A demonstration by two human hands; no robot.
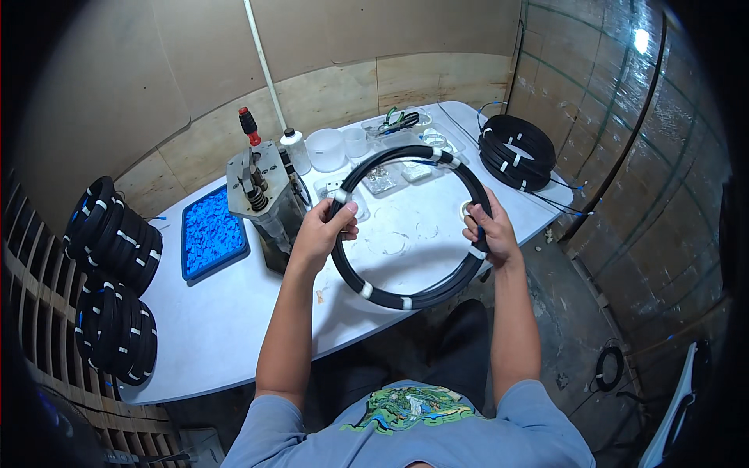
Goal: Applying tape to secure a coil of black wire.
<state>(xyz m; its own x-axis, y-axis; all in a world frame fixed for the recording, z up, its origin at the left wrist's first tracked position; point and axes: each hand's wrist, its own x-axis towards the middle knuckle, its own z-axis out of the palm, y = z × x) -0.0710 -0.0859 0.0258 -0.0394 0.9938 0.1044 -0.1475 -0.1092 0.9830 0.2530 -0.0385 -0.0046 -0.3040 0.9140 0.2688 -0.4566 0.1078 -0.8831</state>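
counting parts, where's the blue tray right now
In the head view, the blue tray sits on the left of the white table, between the stacked black coils and the metal machine.

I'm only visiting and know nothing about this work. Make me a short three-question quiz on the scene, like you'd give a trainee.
1. Open question: What do the left hand and right hand hold between them?

2. True or false: The tray of blue pieces lies to the left of the metal machine.

3. Multiple choice: Which colours show on the upright handle at the machine's top?
A) yellow and white
B) red and black
C) green and blue

Key:
1. A coil of black cable with white bands.
2. True.
3. B.
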